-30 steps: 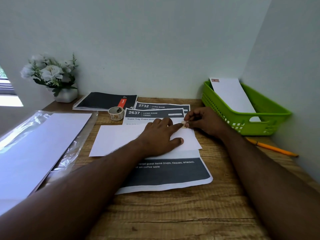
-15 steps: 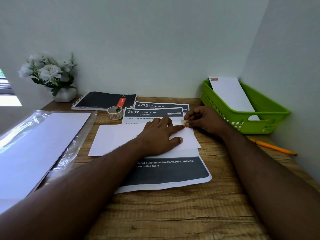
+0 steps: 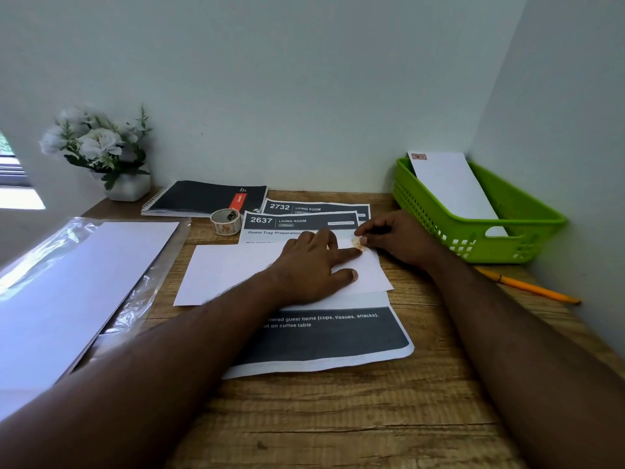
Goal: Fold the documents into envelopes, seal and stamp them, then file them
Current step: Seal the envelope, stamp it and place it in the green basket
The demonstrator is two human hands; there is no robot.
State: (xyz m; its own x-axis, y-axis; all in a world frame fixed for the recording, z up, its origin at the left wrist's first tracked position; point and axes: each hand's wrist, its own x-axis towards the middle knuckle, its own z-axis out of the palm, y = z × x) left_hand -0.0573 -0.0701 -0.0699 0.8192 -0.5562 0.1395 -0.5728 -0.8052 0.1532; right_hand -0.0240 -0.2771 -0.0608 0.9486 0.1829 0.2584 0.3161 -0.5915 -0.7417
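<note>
Envelopes number two in plain sight: one white envelope [image 3: 270, 269] flat on the wooden desk [image 3: 338, 418] under the hands, and a second envelope [image 3: 453, 187] leaning in the green basket [image 3: 527, 228], with a reddish stamp on its top left corner. Printed documents number two: sheet 2637 [image 3: 304, 336] under the flat envelope, and sheet 2732 [image 3: 318, 207] just behind it. One roll of stamps [image 3: 226, 221], one spiral notebook [image 3: 206, 198], one orange pencil [image 3: 531, 287], one pot of white flowers [image 3: 101, 147] and one clear sleeve of white paper [image 3: 74, 282] complete the count.

The left hand [image 3: 311, 265] lies flat on the envelope with fingers straight and spread, pressing it down, its forefinger reaching toward the far right corner. The right hand [image 3: 399, 238] has its fingers curled and pinches a small tan stamp [image 3: 357, 243] at that same corner, right beside the left forefinger's tip. Whether the stamp already sticks to the paper I cannot tell.

The flat envelope is plain white, long, unmarked, lying crosswise on sheet 2637. The roll sits beyond the left hand, the basket beyond the right hand, and the pencil to the right of the right forearm.
</note>
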